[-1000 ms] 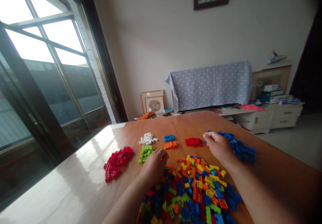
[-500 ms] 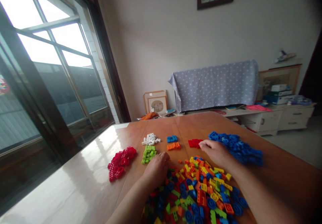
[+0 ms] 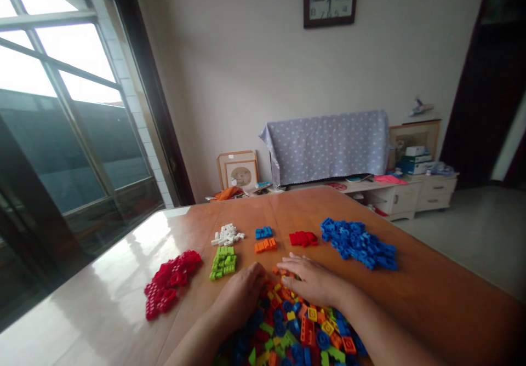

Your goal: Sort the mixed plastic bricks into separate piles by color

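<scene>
A mixed pile of toy building bricks (image 3: 306, 330) in yellow, orange, blue, green and red lies at the near side of the table. At its left upper edge is my left hand (image 3: 242, 292), its fingers curled together and pointing down; whatever they may grip is hidden. Over the pile's far edge reaches my right hand (image 3: 310, 279), fingers stretched apart, with orange bricks just beneath them. Beyond the hands sit small sorted groups: lime green bricks (image 3: 223, 263), orange bricks (image 3: 266, 245), blue bricks (image 3: 263, 232) and red bricks (image 3: 303, 239).
White bricks (image 3: 228, 235) lie behind the green group. A heap of crimson bricks (image 3: 170, 281) is on the left, and a large heap of blue bricks (image 3: 357, 242) on the right. The glossy wooden table (image 3: 427, 300) ends before a low white cabinet (image 3: 405, 199).
My right hand has moved from the red group back to the mixed pile, and its fingers have spread. The left hand stays by the pile's edge. The view has turned right.
</scene>
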A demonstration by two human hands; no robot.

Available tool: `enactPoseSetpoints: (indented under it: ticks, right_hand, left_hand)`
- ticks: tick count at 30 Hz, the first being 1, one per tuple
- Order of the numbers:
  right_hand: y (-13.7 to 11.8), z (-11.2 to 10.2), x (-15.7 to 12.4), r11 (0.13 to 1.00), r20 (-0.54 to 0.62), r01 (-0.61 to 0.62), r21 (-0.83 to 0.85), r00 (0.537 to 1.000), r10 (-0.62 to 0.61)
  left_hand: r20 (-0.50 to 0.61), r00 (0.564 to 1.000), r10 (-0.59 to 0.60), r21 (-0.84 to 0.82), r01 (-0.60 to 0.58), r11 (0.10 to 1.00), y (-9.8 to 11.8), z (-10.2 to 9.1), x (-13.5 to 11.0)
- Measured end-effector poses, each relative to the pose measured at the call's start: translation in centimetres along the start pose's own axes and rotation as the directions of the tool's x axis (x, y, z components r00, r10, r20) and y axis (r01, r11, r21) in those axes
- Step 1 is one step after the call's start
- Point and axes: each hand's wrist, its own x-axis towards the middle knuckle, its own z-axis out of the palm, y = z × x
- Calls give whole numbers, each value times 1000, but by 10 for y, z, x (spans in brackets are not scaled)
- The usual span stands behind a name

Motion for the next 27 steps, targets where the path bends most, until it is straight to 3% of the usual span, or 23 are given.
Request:
enactPoseSetpoints:
  ticks: [5, 11, 17, 22, 25, 27]
  right_hand:
    - [-16, 3, 4, 998, 28, 58, -16, 998, -57]
    - [-25, 3, 7, 992, 46, 124, 15, 991, -124]
    - [-24, -1, 7, 988, 25, 90, 128, 995, -94]
    - [-13, -6, 6, 919, -82, 25, 394, 997, 8]
    - [2, -14, 8, 784, -201, -7, 621, 965, 168]
    - [17, -19, 8, 659, -241, -57, 750, 904, 352]
  left_hand:
    - [8, 1000, 13, 7, -13, 1000, 0, -1, 0]
    - [17, 998, 61, -132, -58, 990, -4, 3, 3]
    - [16, 999, 47, -163, -44, 986, -10, 8, 7]
    - [20, 999, 50, -183, -46, 982, -10, 6, 8]
    - [45, 999, 16, -154, -9, 988, -6, 0, 7]
    - [52, 999, 13, -151, -5, 989, -4, -3, 7]
